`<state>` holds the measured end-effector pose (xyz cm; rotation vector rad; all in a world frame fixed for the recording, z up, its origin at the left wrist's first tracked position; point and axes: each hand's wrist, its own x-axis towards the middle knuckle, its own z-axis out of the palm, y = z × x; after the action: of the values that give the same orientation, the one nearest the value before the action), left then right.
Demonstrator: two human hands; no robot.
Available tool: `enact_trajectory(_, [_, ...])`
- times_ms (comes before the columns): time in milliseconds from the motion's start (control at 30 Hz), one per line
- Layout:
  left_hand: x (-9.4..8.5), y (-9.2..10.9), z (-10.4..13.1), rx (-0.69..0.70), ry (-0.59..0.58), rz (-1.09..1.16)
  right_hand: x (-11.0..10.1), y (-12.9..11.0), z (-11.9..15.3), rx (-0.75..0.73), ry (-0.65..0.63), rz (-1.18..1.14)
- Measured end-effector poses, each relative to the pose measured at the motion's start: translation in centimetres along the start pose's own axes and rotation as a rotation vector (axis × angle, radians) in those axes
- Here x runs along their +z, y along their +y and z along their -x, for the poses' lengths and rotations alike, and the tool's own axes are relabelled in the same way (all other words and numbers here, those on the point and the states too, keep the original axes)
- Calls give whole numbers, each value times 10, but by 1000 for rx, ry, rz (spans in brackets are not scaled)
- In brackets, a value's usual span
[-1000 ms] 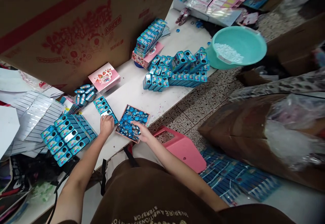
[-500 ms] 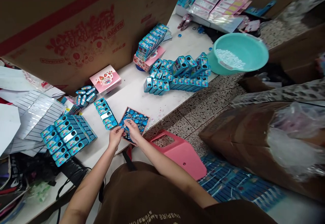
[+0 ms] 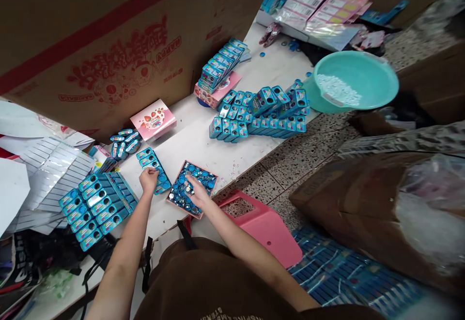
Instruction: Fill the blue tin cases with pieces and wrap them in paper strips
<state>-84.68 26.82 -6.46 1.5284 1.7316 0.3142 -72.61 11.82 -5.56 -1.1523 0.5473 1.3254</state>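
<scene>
Tins (image 3: 147, 158) stand in a short row on the white table (image 3: 198, 133), head view, directly ahead of the person and left of the tray (image 3: 183, 209). Their printed, holed ends face up; the far tins show dark round openings, and the near ones show blue in the openings. Left hand (image 3: 148, 180): positioned over the left edge of this row, fingers curled in; whether it grips a part cannot be told. Right hand (image 3: 199, 193): positioned over the tray, fingertips among the loose caps (image 3: 178, 191); whether a cap is pinched cannot be told. The two hands are apart, one at each item. The tray lies just beside the row, at the table's near edge, and is filled with blue and silver caps. Left of the left hand, a larger tin block (image 3: 94, 208) is arranged in rows, most openings dark. Beyond the row, a pink box (image 3: 153, 119) rests near the large carton (image 3: 109, 49). At the table's far right side, a green basin (image 3: 378, 80) contains white pellets (image 3: 337, 89).
</scene>
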Motion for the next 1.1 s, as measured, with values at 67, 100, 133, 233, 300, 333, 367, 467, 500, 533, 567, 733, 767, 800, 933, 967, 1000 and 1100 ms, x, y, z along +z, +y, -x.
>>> enact_trajectory(67, [1, 3, -3, -9, -2, -90, -1, -3, -1, 1, -3, -4])
enact_trajectory(100, [1, 4, -4, -22, -2, -133, -1, -3, -2, 2, -9, -6])
enact_trajectory(133, [1, 4, -4, -40, -1, -175, -2, -4, -2, 5, -14, -8])
enact_trajectory(233, [0, 6, -5, -94, 14, -281, -4, -6, -4, 20, -9, -6])
enact_trajectory(300, [1, 7, -5, -126, 56, -346, -6, -7, -4, 29, 0, 2])
enact_trajectory(333, [2, 7, -5, -149, 92, -381, -6, -7, -4, 32, 3, 7])
enact_trajectory(367, [3, 7, -5, -174, 134, -413, -5, -7, -5, 36, 4, 12])
enact_trajectory(467, [6, 4, -10, -247, 214, -429, -2, -9, -5, 43, -3, 42])
enact_trajectory(500, [6, 2, -13, -286, 203, -398, 0, -9, -6, 43, -7, 56])
enact_trajectory(533, [6, 1, -17, -331, 183, -366, 2, -9, -6, 41, -13, 72])
enact_trajectory(567, [6, 0, -22, -376, 160, -337, 4, -10, -7, 34, -21, 88])
enact_trajectory(733, [3, 0, -32, -367, 120, -296, 13, -7, -8, -11, -65, 142])
enact_trajectory(767, [3, 1, -27, -329, 126, -294, 15, -6, -9, -18, -67, 144])
enact_trajectory(800, [2, 2, -19, -288, 136, -295, 17, -4, -9, -23, -66, 146])
enact_trajectory(933, [0, 1, 35, -17, 268, -247, 28, 4, -16, -33, -52, 151])
enact_trajectory(967, [1, 0, 50, 72, 270, -191, 31, 6, -18, -42, -52, 151])
enact_trajectory(1000, [3, 0, 64, 144, 233, -107, 35, 9, -21, -64, -56, 154])
enact_trajectory(1100, [15, 1, 92, 167, -19, 220, 45, 15, -27, -217, -101, 233])
